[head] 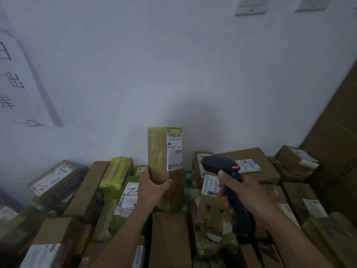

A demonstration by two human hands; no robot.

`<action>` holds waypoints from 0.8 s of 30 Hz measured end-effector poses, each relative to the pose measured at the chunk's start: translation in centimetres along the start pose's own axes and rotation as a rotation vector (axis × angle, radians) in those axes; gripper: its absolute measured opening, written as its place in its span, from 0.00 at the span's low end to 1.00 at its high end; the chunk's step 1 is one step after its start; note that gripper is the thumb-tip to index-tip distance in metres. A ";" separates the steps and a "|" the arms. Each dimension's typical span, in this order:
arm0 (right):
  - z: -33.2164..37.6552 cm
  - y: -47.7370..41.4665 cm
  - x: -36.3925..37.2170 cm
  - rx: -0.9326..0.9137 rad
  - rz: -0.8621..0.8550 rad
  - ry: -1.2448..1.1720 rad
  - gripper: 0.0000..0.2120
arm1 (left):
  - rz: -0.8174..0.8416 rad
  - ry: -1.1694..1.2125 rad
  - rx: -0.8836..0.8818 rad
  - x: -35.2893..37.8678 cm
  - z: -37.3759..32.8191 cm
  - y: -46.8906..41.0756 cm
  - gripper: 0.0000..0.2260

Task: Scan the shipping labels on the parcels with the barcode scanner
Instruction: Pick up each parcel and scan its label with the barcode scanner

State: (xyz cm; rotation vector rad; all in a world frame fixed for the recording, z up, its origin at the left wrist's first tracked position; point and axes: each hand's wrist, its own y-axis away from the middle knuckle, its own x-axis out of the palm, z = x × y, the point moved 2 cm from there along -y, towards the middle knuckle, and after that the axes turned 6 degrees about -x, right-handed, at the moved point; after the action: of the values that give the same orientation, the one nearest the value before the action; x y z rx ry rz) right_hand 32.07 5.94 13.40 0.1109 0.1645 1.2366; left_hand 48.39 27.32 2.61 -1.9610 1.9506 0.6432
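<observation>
A tall, narrow parcel (pixel 159 171) bound in yellowish tape is held upright by the left hand (pixel 152 187). The thumb is laid across the front face and the fingers are curled round the left edge. The parcel's lower end is set on a brown carton (pixel 170 238) just below that hand's wrist. A white shipping label (pixel 174 151) is stuck to the front face above the left thumb. Barcodes are printed near its top, and "1-2" is handwritten on the cardboard beneath it.

The barcode scanner (pixel 222 165) is gripped by the right hand (pixel 243 190), with the dark handle enclosed by curled fingers. The scanner's head is raised up and to the left of that hand and is turned toward the parcel. It is kept just to the right of the label and is not touching it. An orange button is seen on top of the head.

Green-wrapped parcels (pixel 117 175) are piled just left of the left hand. A flat carton (pixel 257 171) bearing its own label lies beyond the right hand. Further labelled boxes are spread to the right of the right hand. A large cardboard sheet (pixel 338 132) is leaned against the wall far to that hand's right. A paper sheet (pixel 19 84) with handwritten characters is fixed to the wall high above and left of the left hand.
</observation>
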 end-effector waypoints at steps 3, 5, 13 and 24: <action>-1.5 -1.0 -0.5 0.022 -0.014 -0.002 0.29 | -0.029 -0.068 -0.002 2.5 -0.4 -0.5 0.43; -2.3 -1.7 -0.8 0.023 -0.013 0.008 0.29 | -0.023 -0.131 -0.010 4.1 -0.3 -0.9 0.40; -5.1 -3.5 -1.8 0.052 0.015 0.031 0.18 | 0.055 -0.441 -0.087 8.0 1.6 -1.1 0.50; -6.9 -4.3 -1.3 0.088 -0.039 -0.084 0.17 | 0.131 -0.376 -0.112 7.7 3.7 -1.7 0.39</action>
State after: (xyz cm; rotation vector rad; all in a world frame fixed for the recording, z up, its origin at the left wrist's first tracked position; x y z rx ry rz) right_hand 34.41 3.31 5.99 0.2348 0.1470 1.1841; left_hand 49.52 22.60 -4.67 -1.6320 1.8473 1.0887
